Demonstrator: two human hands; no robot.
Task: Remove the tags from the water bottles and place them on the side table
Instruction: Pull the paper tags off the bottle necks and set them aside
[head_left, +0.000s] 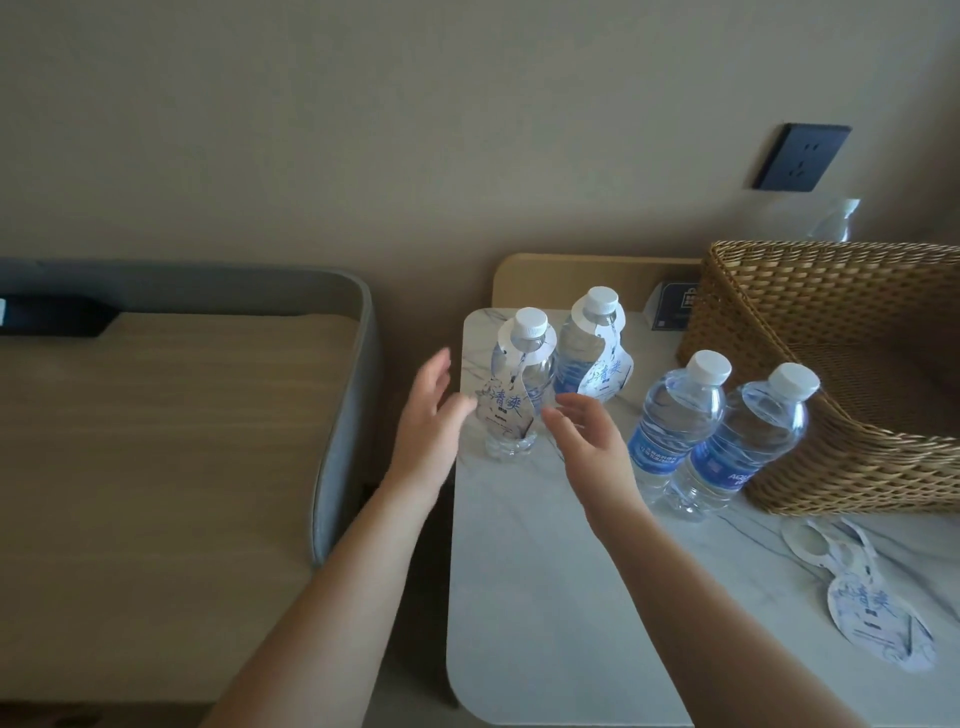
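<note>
Several clear water bottles with white caps stand on a pale marble side table (524, 571). The near-left bottle (519, 395) wears a white paper tag (506, 402) hung round its neck. Behind it a second bottle (589, 343) carries a tag (608, 374) too. Two bottles with blue labels, one (675, 421) and another (748, 441), stand bare-necked by the basket. Loose tags (862, 597) lie flat at the table's right. My left hand (431, 410) and my right hand (582, 431) hover with relaxed fingers on either side of the near-left bottle, holding nothing.
A large wicker basket (831, 374) fills the table's back right. A dark card (670, 306) stands behind the bottles. A bed with a grey frame (343, 415) lies to the left across a narrow gap. A black wall socket (802, 156) sits above.
</note>
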